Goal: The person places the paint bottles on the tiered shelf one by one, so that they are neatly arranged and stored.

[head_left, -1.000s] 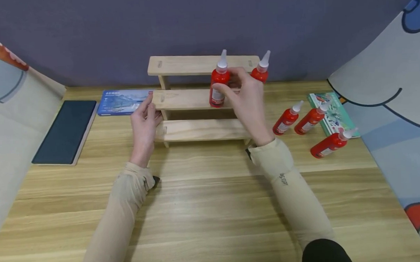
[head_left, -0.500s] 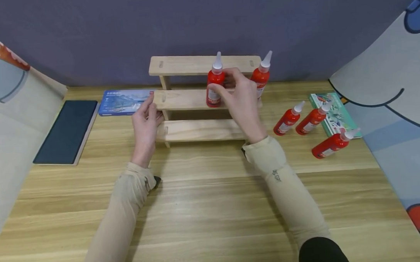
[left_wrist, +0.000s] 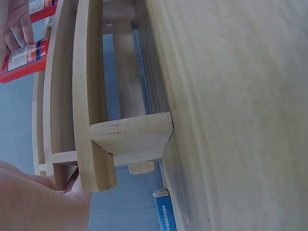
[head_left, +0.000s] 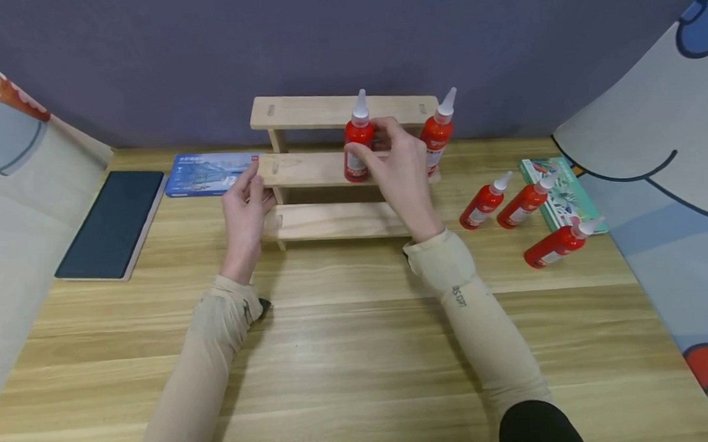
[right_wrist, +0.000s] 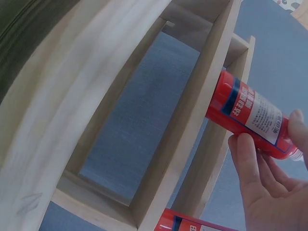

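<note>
A three-tier wooden shelf rack (head_left: pixel 319 222) stands toward the back of the table. My left hand (head_left: pixel 244 215) grips the left end of its middle tier. On that tier, near its middle, a red squeeze bottle (head_left: pixel 358 134) with a white pointed nozzle stands upright, its base at the tier's surface. My right hand (head_left: pixel 404 180) pinches this bottle between thumb and fingers from the right. In the right wrist view the bottle's label (right_wrist: pixel 262 115) shows beside the fingers. Another red bottle (head_left: pixel 436 137) stands at the tier's right end, partly hidden behind my right hand.
Right of the rack two red bottles (head_left: pixel 480 207) (head_left: pixel 520 206) and a third one (head_left: pixel 556 245) are on the table, near a green illustrated box (head_left: pixel 582 203). To the left lie a blue box (head_left: pixel 203 174) and a dark notebook (head_left: pixel 114 223). A dark panel (head_left: pixel 347 39) rises behind.
My right hand has shifted the bottle a little to the left along the middle tier, uncovering more of the bottle at the right end. The left hand stays at the rack.
</note>
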`<state>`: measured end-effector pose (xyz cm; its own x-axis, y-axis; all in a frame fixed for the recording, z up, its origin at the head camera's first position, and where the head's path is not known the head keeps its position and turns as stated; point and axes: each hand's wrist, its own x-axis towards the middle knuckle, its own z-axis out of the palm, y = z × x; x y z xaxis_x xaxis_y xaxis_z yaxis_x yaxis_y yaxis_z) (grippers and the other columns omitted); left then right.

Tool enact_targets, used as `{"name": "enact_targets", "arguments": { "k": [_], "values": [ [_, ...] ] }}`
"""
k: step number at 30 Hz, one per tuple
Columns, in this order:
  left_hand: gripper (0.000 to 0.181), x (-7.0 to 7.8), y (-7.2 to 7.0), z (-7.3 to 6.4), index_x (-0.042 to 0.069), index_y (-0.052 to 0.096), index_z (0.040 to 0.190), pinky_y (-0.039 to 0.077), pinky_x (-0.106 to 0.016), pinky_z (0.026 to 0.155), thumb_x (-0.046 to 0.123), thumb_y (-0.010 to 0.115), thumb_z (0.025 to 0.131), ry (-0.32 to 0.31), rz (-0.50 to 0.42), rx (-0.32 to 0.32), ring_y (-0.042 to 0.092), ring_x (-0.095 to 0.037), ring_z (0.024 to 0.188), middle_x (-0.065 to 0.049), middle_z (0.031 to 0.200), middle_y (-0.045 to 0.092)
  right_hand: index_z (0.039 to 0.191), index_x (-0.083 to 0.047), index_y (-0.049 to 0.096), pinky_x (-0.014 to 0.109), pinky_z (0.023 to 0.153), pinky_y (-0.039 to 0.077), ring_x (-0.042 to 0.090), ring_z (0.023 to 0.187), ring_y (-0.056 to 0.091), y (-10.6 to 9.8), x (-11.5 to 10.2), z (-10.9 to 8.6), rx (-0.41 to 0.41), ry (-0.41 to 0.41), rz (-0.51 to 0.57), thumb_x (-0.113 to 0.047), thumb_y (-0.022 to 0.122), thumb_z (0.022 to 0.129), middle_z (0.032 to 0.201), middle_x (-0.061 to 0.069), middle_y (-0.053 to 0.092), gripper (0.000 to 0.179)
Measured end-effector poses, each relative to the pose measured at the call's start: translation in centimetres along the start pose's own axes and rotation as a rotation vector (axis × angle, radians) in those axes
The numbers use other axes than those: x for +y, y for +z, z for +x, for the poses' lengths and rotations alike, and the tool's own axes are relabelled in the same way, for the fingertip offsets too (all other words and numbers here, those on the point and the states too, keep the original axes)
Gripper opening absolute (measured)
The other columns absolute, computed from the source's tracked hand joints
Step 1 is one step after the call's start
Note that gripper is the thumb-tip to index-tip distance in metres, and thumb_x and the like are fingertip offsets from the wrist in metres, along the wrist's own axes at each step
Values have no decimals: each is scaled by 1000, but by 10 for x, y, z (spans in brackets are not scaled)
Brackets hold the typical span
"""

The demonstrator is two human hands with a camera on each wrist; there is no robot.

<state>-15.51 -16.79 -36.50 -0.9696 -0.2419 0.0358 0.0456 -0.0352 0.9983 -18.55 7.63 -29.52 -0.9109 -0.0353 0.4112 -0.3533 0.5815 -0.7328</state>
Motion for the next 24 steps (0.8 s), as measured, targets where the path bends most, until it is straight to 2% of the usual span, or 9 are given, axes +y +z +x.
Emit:
{"name": "enact_targets", "arguments": {
  "k": [9, 15, 19, 24],
  "values": [
    [47, 0, 0, 0, 4, 42, 163, 56, -34, 108, 18, 44, 118, 8, 6, -1, 65, -31, 125, -24, 152, 57, 140, -2, 66, 31, 93, 64, 20, 114, 72, -7, 2, -4, -8, 17, 29, -30, 84, 98, 132, 11, 74, 54],
    [47, 1, -2, 0, 6, 43, 163, 56, -33, 108, 19, 44, 117, 3, 5, 0, 65, -31, 124, -24, 152, 56, 142, 1, 64, 33, 99, 62, 24, 117, 72, -16, 5, -10, 1, 26, 106, -27, 85, 97, 136, 13, 71, 57],
    [46, 2, -2, 0, 8, 44, 162, 56, -33, 108, 19, 45, 117, -2, 5, 0, 64, -31, 127, -23, 155, 55, 141, 1, 64, 33, 101, 61, 24, 119, 71, -24, 6, -18, 14, 30, 145, -25, 87, 95, 136, 14, 71, 58],
    [47, 2, -1, -1, 7, 43, 163, 56, -33, 108, 19, 44, 117, -3, 8, -4, 62, -33, 133, -24, 157, 51, 141, 0, 64, 32, 101, 61, 26, 121, 71, -35, 9, -28, 31, 25, 144, -22, 87, 95, 136, 16, 71, 55]
  ]
}}
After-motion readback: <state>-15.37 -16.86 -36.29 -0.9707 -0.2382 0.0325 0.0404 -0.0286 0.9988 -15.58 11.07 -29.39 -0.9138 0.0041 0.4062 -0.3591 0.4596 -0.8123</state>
